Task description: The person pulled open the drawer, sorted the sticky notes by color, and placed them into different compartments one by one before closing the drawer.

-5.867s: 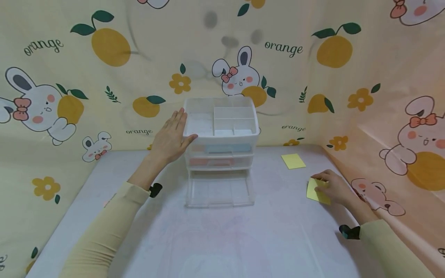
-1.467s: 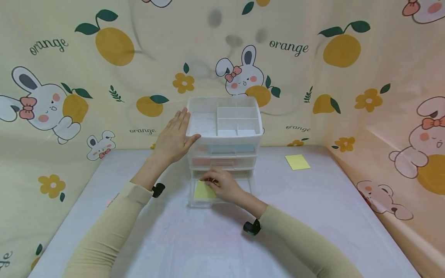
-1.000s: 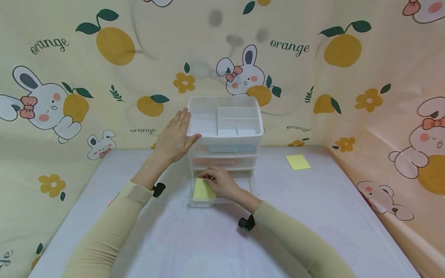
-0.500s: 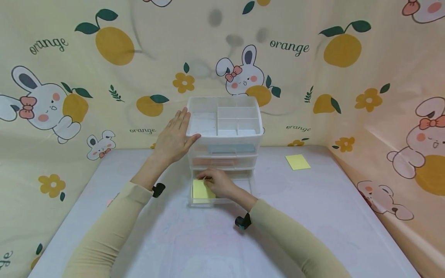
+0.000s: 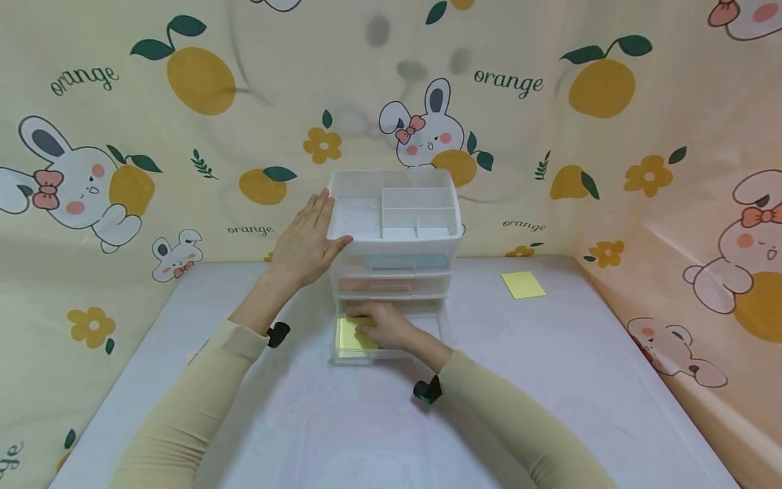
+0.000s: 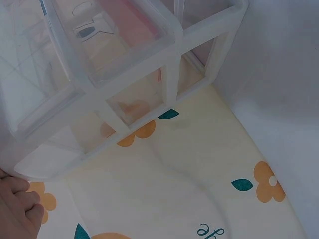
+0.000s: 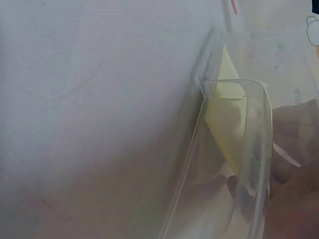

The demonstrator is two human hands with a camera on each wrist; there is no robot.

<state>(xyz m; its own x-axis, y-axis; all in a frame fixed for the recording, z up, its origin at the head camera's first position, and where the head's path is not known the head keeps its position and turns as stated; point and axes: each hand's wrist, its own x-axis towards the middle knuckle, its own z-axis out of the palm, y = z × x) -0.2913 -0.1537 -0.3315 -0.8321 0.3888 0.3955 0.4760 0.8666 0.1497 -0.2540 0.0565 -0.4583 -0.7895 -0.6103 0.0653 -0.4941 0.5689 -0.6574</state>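
Observation:
A white plastic drawer organizer (image 5: 397, 240) stands at the back middle, its clear bottom drawer (image 5: 406, 354) pulled out. My left hand (image 5: 303, 244) rests flat against the organizer's left side, fingers straight and thumb at the front edge; some of its fingers (image 6: 22, 204) show in the left wrist view. My right hand (image 5: 386, 326) is down in the bottom drawer, thumb and fingers at a yellow sticky note (image 5: 353, 338) in the drawer's left part. In the right wrist view the note (image 7: 230, 117) shows through the clear drawer wall.
Another yellow sticky note (image 5: 523, 285) lies on the white table (image 5: 489, 421) to the right of the organizer. Two closed drawers, with bluish (image 5: 406, 261) and reddish contents, sit above the open one. The organizer's top tray has several compartments. A printed cloth hangs behind.
My right hand picked up the nearer note on the right and brought it left into the open drawer. The note has since come down flatter there. My left hand stays put.

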